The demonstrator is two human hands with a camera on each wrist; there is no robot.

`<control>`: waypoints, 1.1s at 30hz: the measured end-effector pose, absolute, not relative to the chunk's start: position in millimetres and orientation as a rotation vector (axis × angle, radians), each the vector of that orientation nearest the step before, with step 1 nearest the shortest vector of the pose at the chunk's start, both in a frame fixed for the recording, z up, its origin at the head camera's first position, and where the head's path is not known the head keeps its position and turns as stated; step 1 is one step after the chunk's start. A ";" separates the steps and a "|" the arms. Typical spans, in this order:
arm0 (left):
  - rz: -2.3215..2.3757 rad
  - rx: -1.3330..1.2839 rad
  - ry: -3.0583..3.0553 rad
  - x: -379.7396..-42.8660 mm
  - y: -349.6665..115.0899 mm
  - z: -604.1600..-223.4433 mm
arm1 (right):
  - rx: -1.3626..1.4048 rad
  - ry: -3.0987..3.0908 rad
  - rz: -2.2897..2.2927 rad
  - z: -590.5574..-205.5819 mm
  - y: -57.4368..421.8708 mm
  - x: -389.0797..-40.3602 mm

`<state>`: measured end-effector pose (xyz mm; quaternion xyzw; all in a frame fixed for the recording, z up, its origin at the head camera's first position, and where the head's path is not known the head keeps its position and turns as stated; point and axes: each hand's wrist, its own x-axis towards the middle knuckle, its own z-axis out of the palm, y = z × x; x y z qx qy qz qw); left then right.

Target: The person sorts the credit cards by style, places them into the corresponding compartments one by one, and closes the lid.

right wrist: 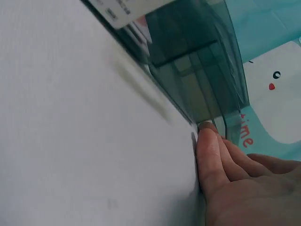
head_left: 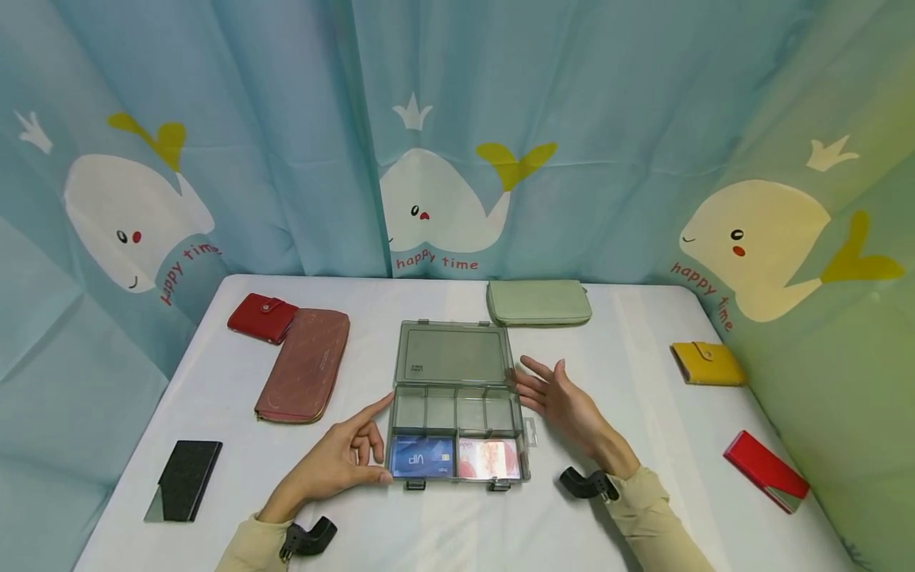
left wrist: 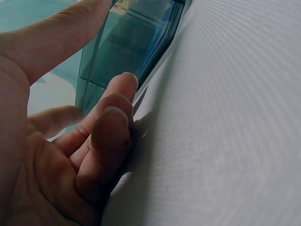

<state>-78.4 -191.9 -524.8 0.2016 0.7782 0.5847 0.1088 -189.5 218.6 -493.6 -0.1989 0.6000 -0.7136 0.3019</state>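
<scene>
A clear grey plastic compartment box (head_left: pixel 440 409) lies on the table with its lid (head_left: pixel 457 355) folded back. In its two front compartments are a blue VIP card (head_left: pixel 415 458) and a pink-and-white card (head_left: pixel 488 459). My left hand (head_left: pixel 339 457) touches the box's left side, index finger at the back and thumb at the front corner, the other fingers loosely bent. On the opposite side, my right hand (head_left: pixel 575 409) has its fingers extended, fingertips right at the box near the hinge. The right wrist view shows those fingers (right wrist: pixel 211 157) low beside the box wall (right wrist: pixel 188 56).
A pale green wallet (head_left: pixel 539 303) lies behind the box. To the left are a red wallet (head_left: pixel 261 318), a long brown wallet (head_left: pixel 303 365) and a black card holder (head_left: pixel 191 479). A yellow wallet (head_left: pixel 708 364) and a red card holder (head_left: pixel 767 470) lie right. Curtains surround the white-covered table.
</scene>
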 end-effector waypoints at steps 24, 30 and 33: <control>1.767 0.653 2.288 -75.3 -198.2 -526.5 | -0.481 1.632 -1.805 -489.3 198.5 -182.1; 1.758 0.610 2.284 -75.5 -198.8 -524.5 | -0.484 1.661 -1.794 -489.3 196.6 -183.1; 1.756 0.601 2.282 -76.1 -198.3 -524.4 | -0.504 1.632 -1.823 -490.1 198.4 -183.1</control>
